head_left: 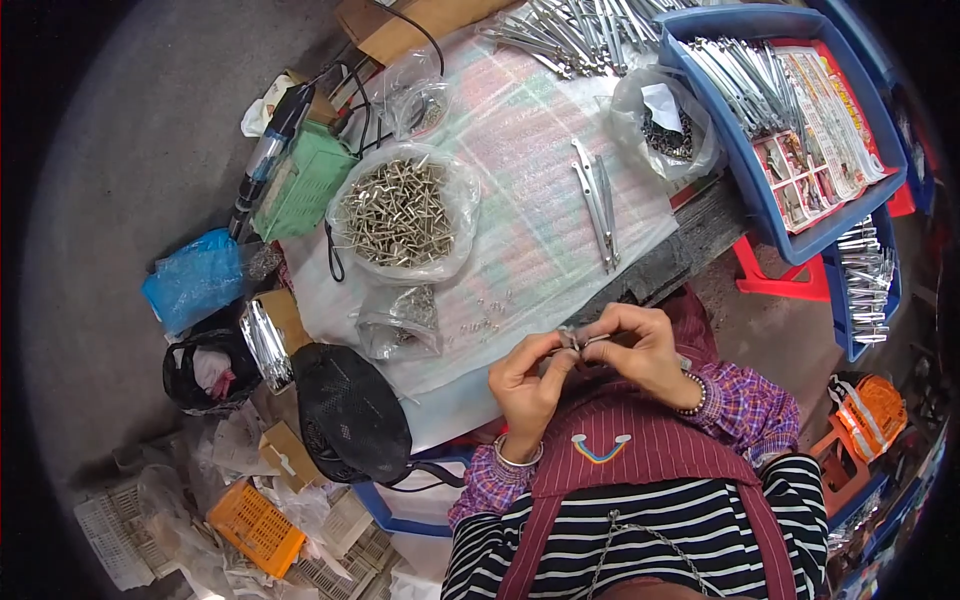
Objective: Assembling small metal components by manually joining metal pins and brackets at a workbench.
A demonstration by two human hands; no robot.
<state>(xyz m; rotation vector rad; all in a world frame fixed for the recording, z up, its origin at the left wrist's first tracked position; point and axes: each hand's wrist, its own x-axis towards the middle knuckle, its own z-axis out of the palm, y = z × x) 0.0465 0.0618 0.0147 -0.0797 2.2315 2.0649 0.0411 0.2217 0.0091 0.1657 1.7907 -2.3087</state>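
The left hand (527,390) and right hand (640,353) both pinched a small metal bit (572,340), too blurry to tell more. It was in front of the red apron (665,445), near the edge of the table (660,267). A bag (464,215) of metal pins (397,210) sat up to the left.

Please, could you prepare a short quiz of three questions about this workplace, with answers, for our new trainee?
1. True or false: the left hand and the right hand pinch small metallic parts close together.
2. Which hand's wrist has the beaded bracelet?
3. The large clear bag full of metal fasteners stands on: (a) the floor, (b) the covered table, (c) a red stool.

Key: 1 true; 2 the right; 3 b.
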